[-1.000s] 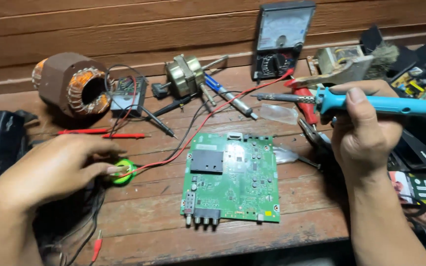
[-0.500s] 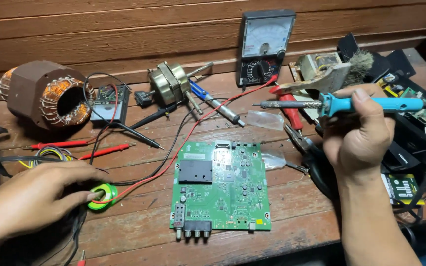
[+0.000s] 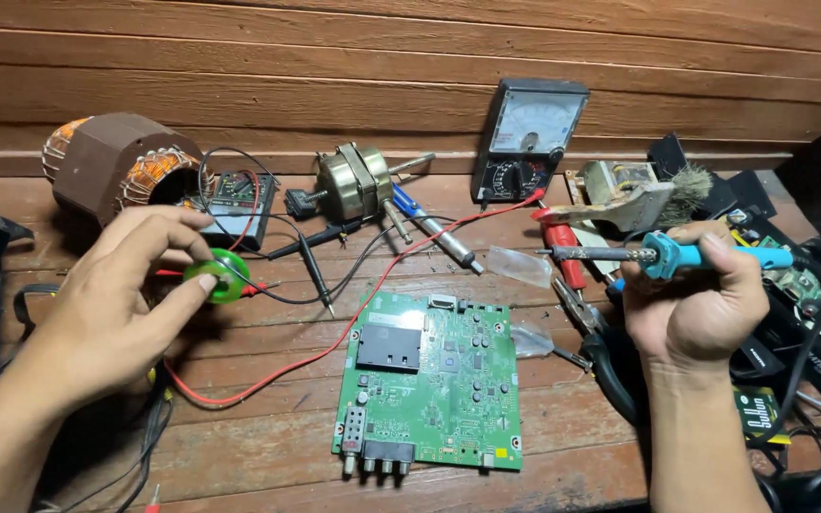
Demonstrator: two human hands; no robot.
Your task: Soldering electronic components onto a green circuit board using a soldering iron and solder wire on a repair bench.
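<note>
— What moved?
— Lifted off the worktop now: my left hand (image 3: pixel 111 294) pinches the green solder reel (image 3: pixel 218 274), left of the circuit board (image 3: pixel 432 382).
— Your right hand (image 3: pixel 696 304)?
— Clamped on the blue soldering iron (image 3: pixel 677 255), right of it.

Head view, looking down, close over wooden bench (image 3: pixel 239 446), seemingly facing plank wall (image 3: pixel 334 57)

Wound motor stator (image 3: pixel 116 166), analog multimeter (image 3: pixel 527 141), red pliers (image 3: pixel 563 252) on wooden bench (image 3: pixel 239 446).
</note>
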